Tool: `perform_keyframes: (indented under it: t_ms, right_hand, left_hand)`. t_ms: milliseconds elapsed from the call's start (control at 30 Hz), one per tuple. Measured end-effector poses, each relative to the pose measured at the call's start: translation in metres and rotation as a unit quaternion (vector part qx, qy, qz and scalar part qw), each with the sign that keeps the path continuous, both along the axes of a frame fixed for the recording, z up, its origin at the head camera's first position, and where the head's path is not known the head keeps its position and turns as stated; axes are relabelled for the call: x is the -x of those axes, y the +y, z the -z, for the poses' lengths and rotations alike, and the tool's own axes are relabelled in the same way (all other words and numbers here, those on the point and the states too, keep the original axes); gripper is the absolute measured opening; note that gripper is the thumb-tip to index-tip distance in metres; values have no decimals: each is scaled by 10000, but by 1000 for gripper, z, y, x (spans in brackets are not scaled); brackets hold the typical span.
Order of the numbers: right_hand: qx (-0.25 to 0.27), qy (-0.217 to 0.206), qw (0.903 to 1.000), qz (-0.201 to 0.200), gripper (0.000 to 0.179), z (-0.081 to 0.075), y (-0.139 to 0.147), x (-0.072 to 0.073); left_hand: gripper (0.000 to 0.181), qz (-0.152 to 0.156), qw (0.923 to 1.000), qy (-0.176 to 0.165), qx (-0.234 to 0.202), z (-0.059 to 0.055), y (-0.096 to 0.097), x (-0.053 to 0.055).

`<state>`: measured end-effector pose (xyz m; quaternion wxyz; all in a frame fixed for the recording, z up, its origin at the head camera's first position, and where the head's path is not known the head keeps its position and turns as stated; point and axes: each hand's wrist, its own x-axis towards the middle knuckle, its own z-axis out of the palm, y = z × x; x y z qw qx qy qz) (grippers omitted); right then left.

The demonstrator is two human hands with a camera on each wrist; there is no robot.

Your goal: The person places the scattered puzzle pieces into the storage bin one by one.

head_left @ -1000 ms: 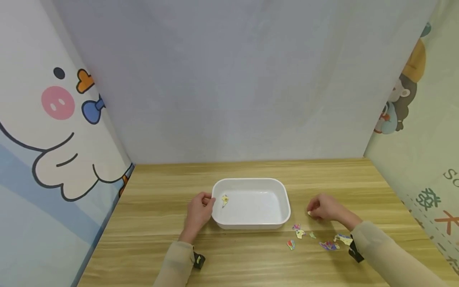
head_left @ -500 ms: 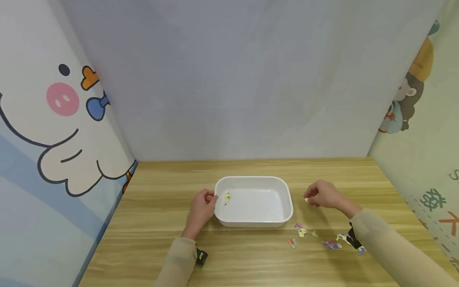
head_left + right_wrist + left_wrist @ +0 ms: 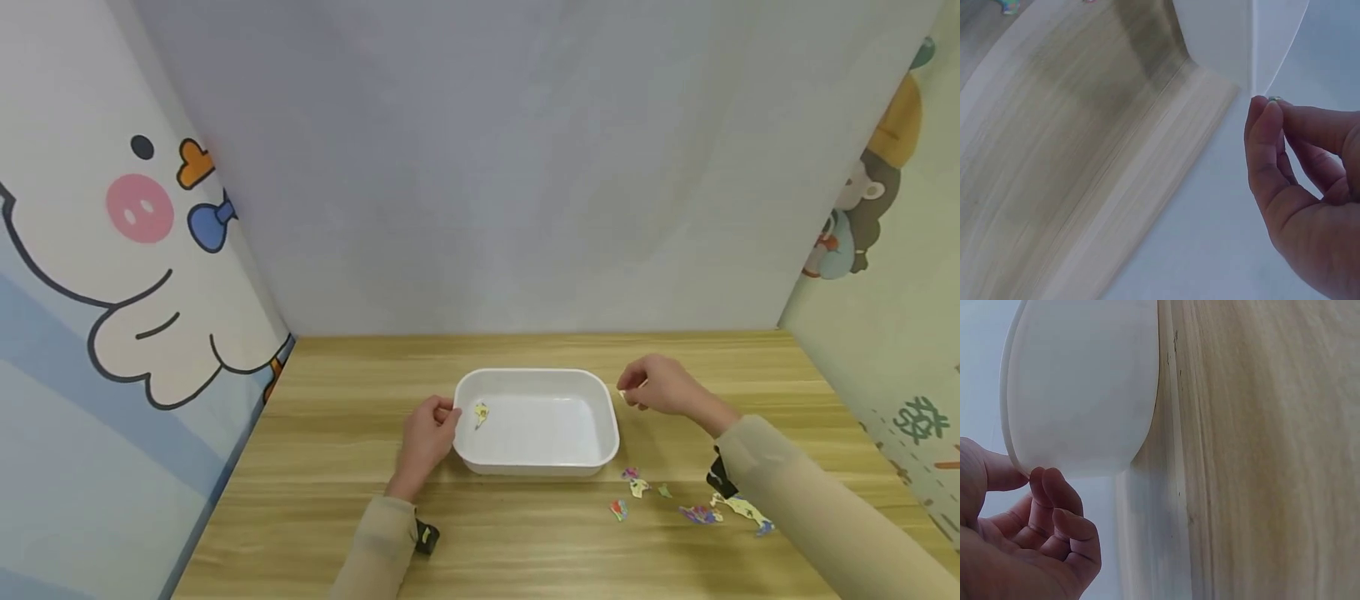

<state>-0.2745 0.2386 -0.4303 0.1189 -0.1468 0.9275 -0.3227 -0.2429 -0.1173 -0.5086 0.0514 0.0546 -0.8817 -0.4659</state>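
Observation:
A white rectangular tray stands on the wooden table. My left hand pinches its left rim between thumb and fingers, as the left wrist view also shows. Inside the tray, near the left end, lies a small pale yellow cut-out piece. Just off the tray's right rim is my right hand, raised over the table. Thumb and index finger pinch a tiny pale piece, mostly hidden by the fingertips; its kind cannot be told.
Several small colourful cut-outs lie right of the tray: a pink one, a yellow one, a green one, a red-and-blue one, and a purple one. A longer yellow-and-blue cut-out lies near the right sleeve. Curtains enclose the table.
My right hand has moved up and left toward the tray's right rim with the tiny piece. My left hand keeps hold of the rim. The whole head view has shifted slightly.

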Motion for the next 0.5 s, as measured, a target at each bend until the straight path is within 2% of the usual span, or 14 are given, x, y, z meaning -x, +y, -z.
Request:
perform_keyframes:
  t_ms: [100, 233, 500]
  right_hand:
    - [42, 147, 9999, -67, 9, -3, -12, 2]
    - [83, 110, 9998, -147, 9, -3, -29, 5]
    - [-279, 259, 9985, -404, 10, -4, -58, 12]
  left_hand:
    - [18, 28, 10000, -20, -18, -2, 0, 1]
    - [17, 53, 9999, -110, -20, -2, 0, 1]
    - [15, -20, 10000, 60, -44, -2, -1, -1]
